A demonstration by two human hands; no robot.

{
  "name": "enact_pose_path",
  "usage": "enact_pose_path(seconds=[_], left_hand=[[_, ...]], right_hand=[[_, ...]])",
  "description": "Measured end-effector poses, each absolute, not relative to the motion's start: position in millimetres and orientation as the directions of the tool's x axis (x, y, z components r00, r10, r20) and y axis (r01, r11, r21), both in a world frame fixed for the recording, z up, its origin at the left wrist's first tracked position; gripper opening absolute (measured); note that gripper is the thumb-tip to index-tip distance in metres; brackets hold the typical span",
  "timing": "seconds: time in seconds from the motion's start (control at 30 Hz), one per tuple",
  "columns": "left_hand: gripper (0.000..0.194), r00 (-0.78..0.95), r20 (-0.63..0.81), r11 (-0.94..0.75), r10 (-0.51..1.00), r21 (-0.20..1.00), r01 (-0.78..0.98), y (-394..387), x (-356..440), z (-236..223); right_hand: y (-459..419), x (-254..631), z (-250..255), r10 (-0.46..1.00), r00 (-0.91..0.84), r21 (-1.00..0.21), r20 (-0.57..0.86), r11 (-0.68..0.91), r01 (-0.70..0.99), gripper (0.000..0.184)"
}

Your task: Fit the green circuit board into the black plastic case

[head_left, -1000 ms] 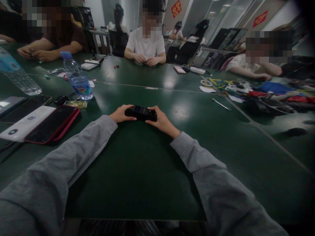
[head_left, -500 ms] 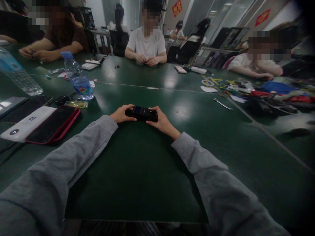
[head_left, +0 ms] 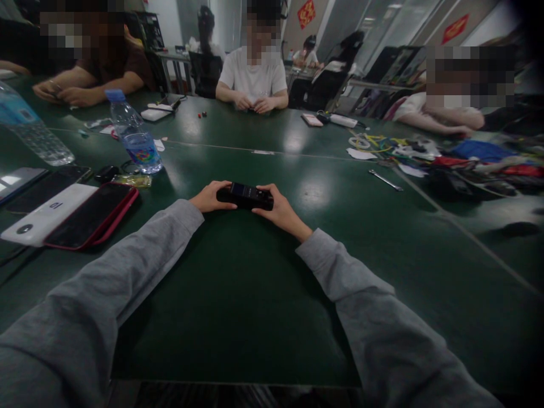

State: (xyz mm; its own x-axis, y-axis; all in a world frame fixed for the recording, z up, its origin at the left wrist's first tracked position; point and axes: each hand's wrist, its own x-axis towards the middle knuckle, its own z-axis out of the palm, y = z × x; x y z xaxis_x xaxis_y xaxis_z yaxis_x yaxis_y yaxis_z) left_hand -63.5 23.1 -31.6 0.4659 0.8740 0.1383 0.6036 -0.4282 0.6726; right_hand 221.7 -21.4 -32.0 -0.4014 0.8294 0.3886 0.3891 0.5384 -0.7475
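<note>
The left hand (head_left: 213, 196) and right hand (head_left: 278, 208) pinch opposite ends of a black device (head_left: 245, 196) between thumbs and fingers above a green table (head_left: 238, 294). Beyond, a labeled bottle (head_left: 138, 141) stands left of a wrench (head_left: 385, 180), as a person in white (head_left: 254, 76) sits across.

From here, the green tabletop (head_left: 238, 317) lies open on the near side of both hands and to the right of the right hand (head_left: 276, 207) as far as a wrench (head_left: 385, 180), with a cable heap (head_left: 463, 164) beyond. A black device (head_left: 245, 196) blocks the gap between the hands. Left of the left hand (head_left: 211, 196), a red-edged phone (head_left: 91, 215) and a water bottle (head_left: 138, 144) obstruct passage.
</note>
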Motion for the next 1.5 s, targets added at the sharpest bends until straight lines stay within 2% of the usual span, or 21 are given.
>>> enact_pose_path(seconds=[0.2, 0.67, 1.3, 1.4, 1.5], left_hand=[[0.087, 0.454, 0.113, -0.406, 0.884, 0.666, 0.626, 22.6, -62.9, -30.2], [0.079, 0.480, 0.162, -0.449, 0.862, 0.682, 0.576, 29.4, -65.2, -40.5], [0.078, 0.431, 0.095, -0.359, 0.897, 0.726, 0.587, 23.8, -62.6, -32.5], [0.077, 0.453, 0.103, -0.382, 0.885, 0.717, 0.583, 24.0, -62.6, -32.0], [0.073, 0.502, 0.128, -0.431, 0.856, 0.712, 0.554, 23.7, -63.0, -29.7]], right_hand=[[-21.5, 220.8, -31.3, 0.841, -0.374, -0.762, 0.391, 0.524, 0.381, 0.057], [-18.4, 221.2, -32.4, 0.849, -0.354, -0.781, 0.393, 0.511, 0.359, 0.058], [-16.1, 224.1, -8.1, 0.852, -0.304, -0.794, 0.427, 0.513, 0.324, 0.064], [-9.6, 230.2, -3.1, 0.850, -0.250, -0.791, 0.464, 0.525, 0.316, 0.066], [3.5, 246.4, -5.6, 0.843, -0.103, -0.764, 0.528, 0.525, 0.375, 0.066]])
